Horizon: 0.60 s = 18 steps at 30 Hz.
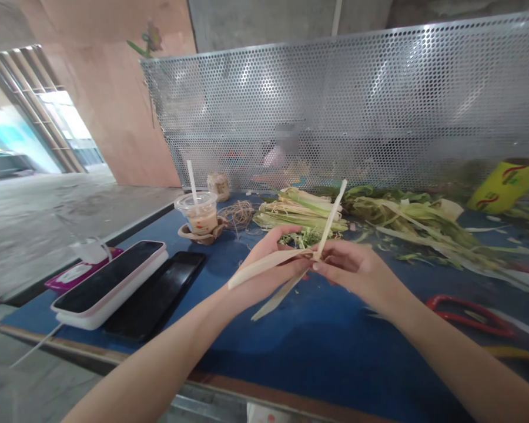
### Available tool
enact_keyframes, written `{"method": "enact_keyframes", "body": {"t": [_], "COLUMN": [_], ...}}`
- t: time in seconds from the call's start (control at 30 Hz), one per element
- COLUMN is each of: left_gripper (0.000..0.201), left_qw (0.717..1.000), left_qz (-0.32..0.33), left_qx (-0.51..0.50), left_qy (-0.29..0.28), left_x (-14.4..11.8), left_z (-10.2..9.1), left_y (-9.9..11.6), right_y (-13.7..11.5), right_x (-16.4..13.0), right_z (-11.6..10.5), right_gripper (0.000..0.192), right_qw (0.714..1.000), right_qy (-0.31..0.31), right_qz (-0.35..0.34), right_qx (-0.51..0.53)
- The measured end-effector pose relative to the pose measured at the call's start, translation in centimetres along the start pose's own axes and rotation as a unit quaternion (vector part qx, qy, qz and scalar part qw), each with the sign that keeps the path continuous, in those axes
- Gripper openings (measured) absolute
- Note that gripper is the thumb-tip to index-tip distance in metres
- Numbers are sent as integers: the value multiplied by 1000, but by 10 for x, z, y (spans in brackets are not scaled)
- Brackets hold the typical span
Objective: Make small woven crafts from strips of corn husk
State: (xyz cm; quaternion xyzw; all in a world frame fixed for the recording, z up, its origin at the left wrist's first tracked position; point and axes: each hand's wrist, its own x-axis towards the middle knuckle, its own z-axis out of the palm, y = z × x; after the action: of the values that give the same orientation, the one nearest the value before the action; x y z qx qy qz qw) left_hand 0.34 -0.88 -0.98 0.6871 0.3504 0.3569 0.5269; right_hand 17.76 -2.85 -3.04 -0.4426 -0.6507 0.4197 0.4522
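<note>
Head view: at centre, left hand [273,257] and right hand [357,267] are pinching pale husk strips [256,270], seemingly part-knotted, ends sticking out.

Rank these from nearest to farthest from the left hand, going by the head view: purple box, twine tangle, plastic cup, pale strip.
1. Pale strip: lying across the left hand, touching it.
2. Twine tangle: beyond the hand, to its left.
3. Plastic cup: just left of the twine.
4. Purple box: farthest out on the left.

phone [158,296] left | husks [297,216] behind hands [364,270] | scissors [467,301] right (cup [201,220] in holder [193,236])
</note>
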Motion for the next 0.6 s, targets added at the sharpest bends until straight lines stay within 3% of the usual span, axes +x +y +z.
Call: {"method": "enact_keyframes", "body": {"t": [0.3,0.47,0.6], "left_gripper": [56,46,35], "left_qw": [999,997,997], "left_qz": [13,16,25], "left_qx": [14,63,63], "left_qy": [-36,-48,-22], "left_x": [-4,-5,-5], "left_z": [1,2,2], "left_y": [-1,-2,-1], "right_y": [1,0,-3], "right_x": [-2,-3,-2], "right_z": [5,7,6], "right_gripper": [17,21,21], "right_qw": [999,999,999], "right_qy": [32,40,25], "right_qz": [-18,20,22], "right_qx": [-18,0,28]}}
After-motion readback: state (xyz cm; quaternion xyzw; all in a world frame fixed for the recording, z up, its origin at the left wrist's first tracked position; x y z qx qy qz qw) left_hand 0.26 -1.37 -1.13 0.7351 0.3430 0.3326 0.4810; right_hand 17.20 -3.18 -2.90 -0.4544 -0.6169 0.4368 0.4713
